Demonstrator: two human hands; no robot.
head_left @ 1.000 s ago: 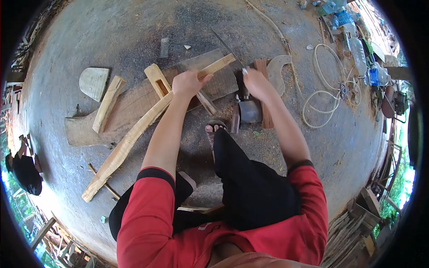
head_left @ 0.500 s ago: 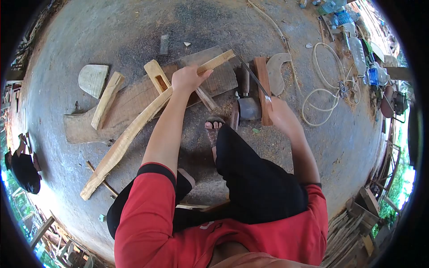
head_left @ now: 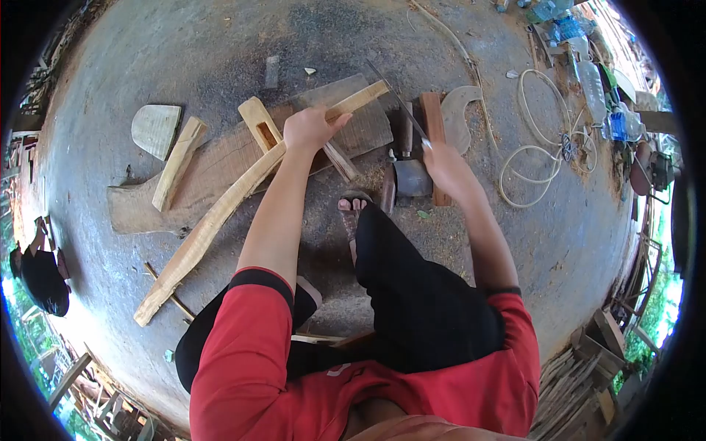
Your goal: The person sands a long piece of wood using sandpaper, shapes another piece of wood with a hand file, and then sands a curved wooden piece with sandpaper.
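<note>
Wooden beam (head_left: 210,218) juts both ways from clenched left grip (head_left: 310,131); right grip (head_left: 446,163) clasps rod (head_left: 401,103).

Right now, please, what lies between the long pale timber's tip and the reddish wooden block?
Head view: a dark metal rod in the right hand and a brown cylindrical handle.

Two hands were in view, one left hand (head_left: 309,132) and one right hand (head_left: 446,163), with one long curved stick (head_left: 209,214) and one thin tool (head_left: 415,126). The floor (head_left: 566,250) carried one round-ended board (head_left: 154,131), one slotted piece of wood (head_left: 257,117), one reddish block (head_left: 434,121), one crescent-shaped piece (head_left: 456,121) and one broad blade (head_left: 413,178). Plastic bottles (head_left: 590,84) numbered perhaps four, the crowded edge making that count unsure.
</note>
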